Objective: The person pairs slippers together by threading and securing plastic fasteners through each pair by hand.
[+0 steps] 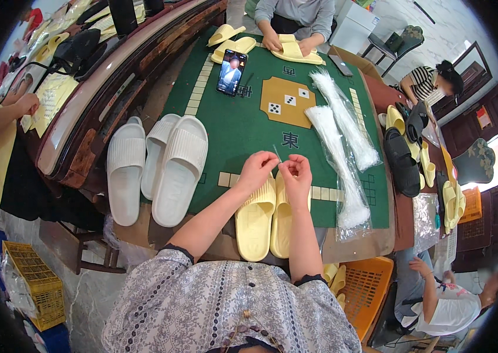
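Left hand (256,167) & right hand (296,172) sit close together just above a pair of pale yellow slippers (266,217) lying side by side at the near edge of the green table (237,126). Both hands pinch w/ fingertips a thin clear plastic tie (276,152) that sticks up between them; fingers curled, grasping the tie, not the slippers. Right of the hands: two long clear bags of white ties (343,159) on the green cloth. Left: three white slippers (158,167) overhanging the table's edge. Phone (232,72) lies further up the table, screen lit. Across the table another person's hands (287,44) rest on more yellow slippers. Black slippers (402,162) at the far right side. Orange basket (366,288) below by the person's right elbow.
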The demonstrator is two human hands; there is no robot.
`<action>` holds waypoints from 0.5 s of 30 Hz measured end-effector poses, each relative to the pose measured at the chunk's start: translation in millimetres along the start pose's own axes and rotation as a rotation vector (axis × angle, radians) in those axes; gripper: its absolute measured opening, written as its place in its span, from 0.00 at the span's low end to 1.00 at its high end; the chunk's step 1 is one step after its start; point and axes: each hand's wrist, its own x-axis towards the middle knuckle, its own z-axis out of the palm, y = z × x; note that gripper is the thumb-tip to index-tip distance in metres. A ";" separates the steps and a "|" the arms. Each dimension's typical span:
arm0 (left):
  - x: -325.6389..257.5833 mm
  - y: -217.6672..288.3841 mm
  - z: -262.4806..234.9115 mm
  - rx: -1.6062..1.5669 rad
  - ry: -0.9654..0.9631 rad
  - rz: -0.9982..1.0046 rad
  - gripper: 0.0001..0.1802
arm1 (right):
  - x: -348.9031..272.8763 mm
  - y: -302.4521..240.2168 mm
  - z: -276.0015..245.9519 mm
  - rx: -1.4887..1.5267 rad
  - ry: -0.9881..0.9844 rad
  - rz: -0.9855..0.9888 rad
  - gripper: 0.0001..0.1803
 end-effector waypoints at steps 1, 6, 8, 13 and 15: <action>-0.3 2.2 0.0 0.065 -0.041 0.018 0.10 | 0.1 -1.4 0.0 -0.009 -0.003 0.026 0.17; 1.8 3.7 -1.4 -0.038 0.136 -0.019 0.09 | 0.3 0.9 -1.0 -0.016 -0.003 0.022 0.17; 1.3 4.2 0.0 -0.048 0.085 -0.049 0.09 | 1.1 3.8 -3.8 -0.053 -0.003 -0.006 0.17; 0.2 0.8 -0.2 0.129 -0.110 0.041 0.08 | 0.2 -1.2 0.5 0.002 -0.005 0.019 0.16; 1.9 -0.3 1.3 0.059 0.004 0.035 0.08 | 0.6 0.8 0.0 -0.003 -0.001 0.016 0.16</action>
